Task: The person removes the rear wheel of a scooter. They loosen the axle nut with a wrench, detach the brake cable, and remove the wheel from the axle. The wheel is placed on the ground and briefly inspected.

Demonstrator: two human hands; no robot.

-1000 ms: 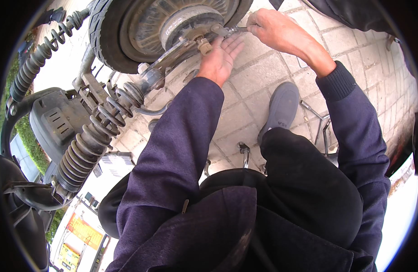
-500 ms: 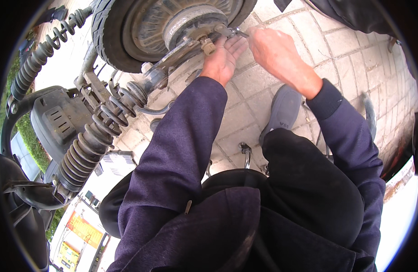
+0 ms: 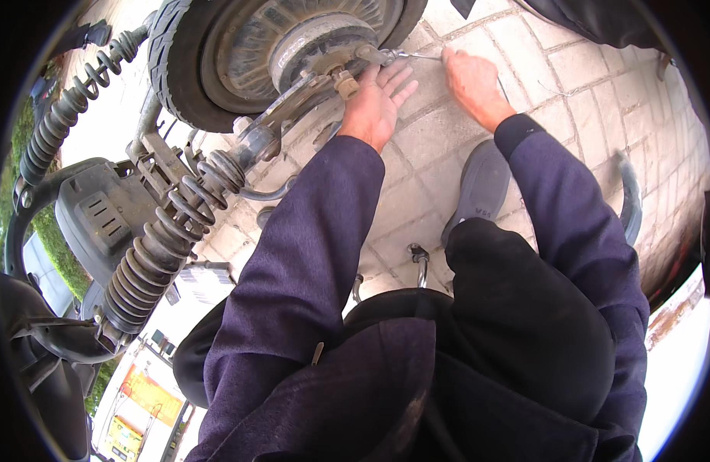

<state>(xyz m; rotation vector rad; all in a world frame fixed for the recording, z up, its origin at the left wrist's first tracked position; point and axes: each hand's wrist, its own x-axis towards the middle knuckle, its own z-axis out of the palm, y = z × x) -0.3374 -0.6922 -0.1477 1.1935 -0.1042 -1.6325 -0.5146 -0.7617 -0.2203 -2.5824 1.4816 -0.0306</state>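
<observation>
A wheel with a black tyre (image 3: 166, 77) stands at the top of the view, with a dirty metal hub (image 3: 293, 54) at its centre. My left hand (image 3: 373, 108) lies palm up beside the hub, its fingers spread and holding nothing. Its index finger is close to a small metal arm (image 3: 370, 54) on the hub and a bolt end (image 3: 345, 83). In my closed right hand (image 3: 474, 86) is a slim silver wrench (image 3: 420, 55). The wrench's far end meets the metal arm's tip; exactly how it sits there is too small to tell.
Left of my arms are a coil-spring shock absorber (image 3: 151, 266), another shock (image 3: 70, 108) and a dark plastic housing (image 3: 101, 215). My shoe (image 3: 482, 181) stands on brick paving (image 3: 524, 200). Dark clothing (image 3: 601, 23) shows at the upper right. A metal leg (image 3: 422, 266) is near my lap.
My right hand has shifted right and a little down, away from the hub, showing more of the wrench. My left fingers have spread wider. The view has shifted slightly.
</observation>
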